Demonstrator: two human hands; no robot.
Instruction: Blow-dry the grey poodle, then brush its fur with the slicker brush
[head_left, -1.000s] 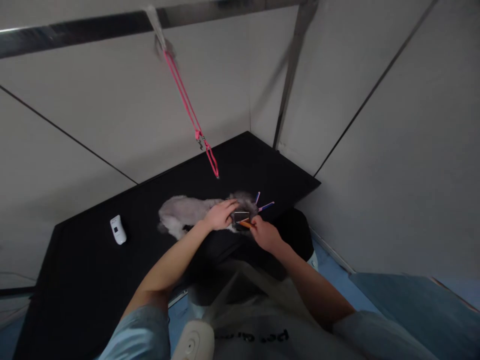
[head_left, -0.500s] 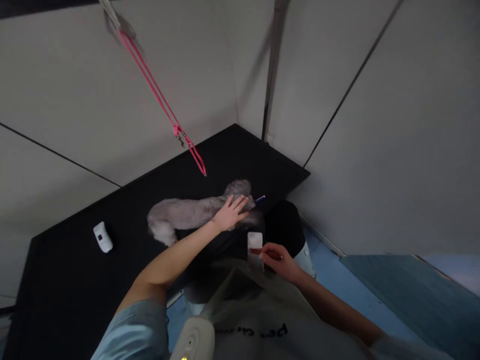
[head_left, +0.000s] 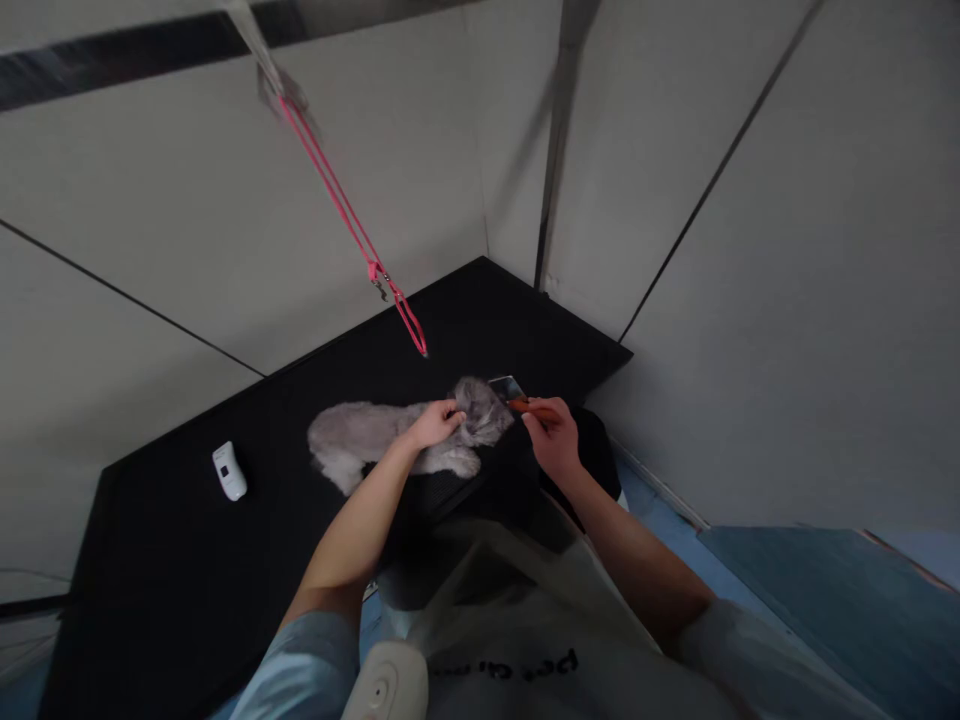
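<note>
A small grey animal [head_left: 364, 428] with a close-clipped body and fluffier head and legs lies on the black table [head_left: 172, 560], its head to the right; cat or dog, I cannot tell. My left hand [head_left: 435, 422] is closed at the near side of its head, fingers curled into the fur or an ear. In my right hand [head_left: 553, 435] is a slicker brush, gripped by its orange-brown handle [head_left: 541, 411]. The flat rectangular brush head [head_left: 508, 388] is raised right beside the animal's face; whether it touches the fur is unclear.
A pink loop leash [head_left: 337, 195] hangs from a pole above the table's far side. At the left on the table lies a white handheld device [head_left: 229, 471]. Grey walls [head_left: 787, 300] stand close behind and to the right. A grey apron [head_left: 510, 620] covers my front.
My right hand has lifted the slicker brush from near my lap to the animal's face. My left hand, spread flat over the head before, has drawn back leftward and closed. The blue object there no longer shows.
</note>
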